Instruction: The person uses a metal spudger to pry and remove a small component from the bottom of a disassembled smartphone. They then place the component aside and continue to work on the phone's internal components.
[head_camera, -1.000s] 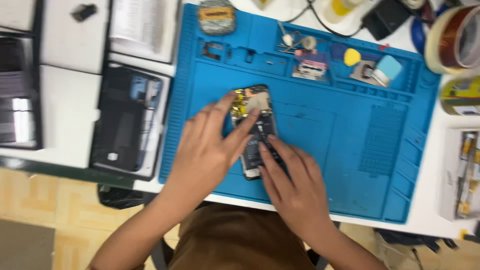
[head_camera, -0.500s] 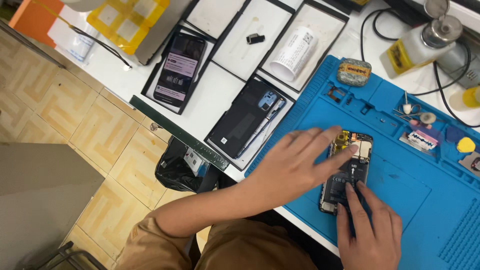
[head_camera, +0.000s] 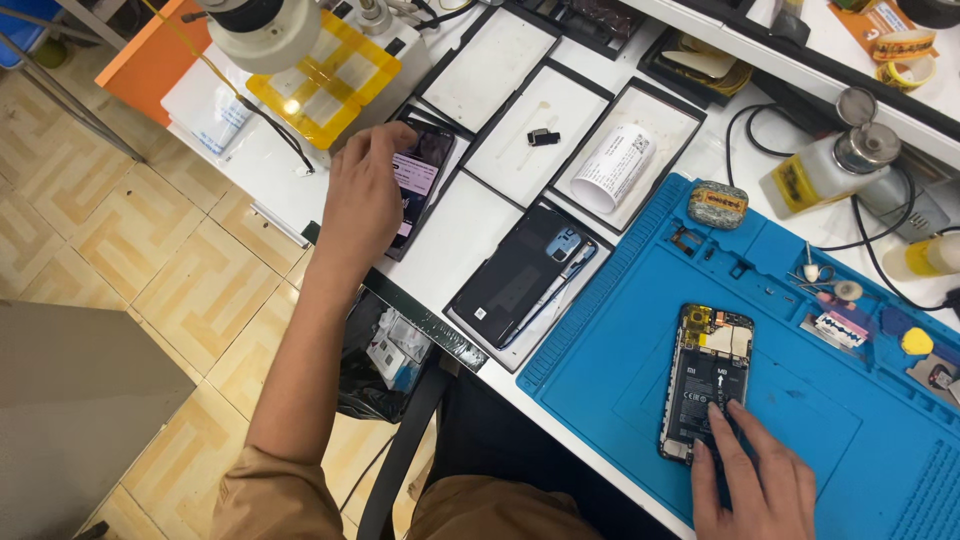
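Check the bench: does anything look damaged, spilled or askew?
No spill shows. The phone on the blue mat lies open, back off, battery bare, under the right hand. A back cover sits loose in a white tray. The left hand rests on a second phone, lying at an angle.

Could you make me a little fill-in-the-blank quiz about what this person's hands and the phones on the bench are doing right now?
1. The opened phone lies on a mat coloured ____.
2. The right hand rests its fingers on the opened phone's ____ end.
3. The left hand reaches to a phone with a lit screen lying in a ____.
4. The dark back cover lies ____ the two hands.

Missing words: blue; lower; tray; between
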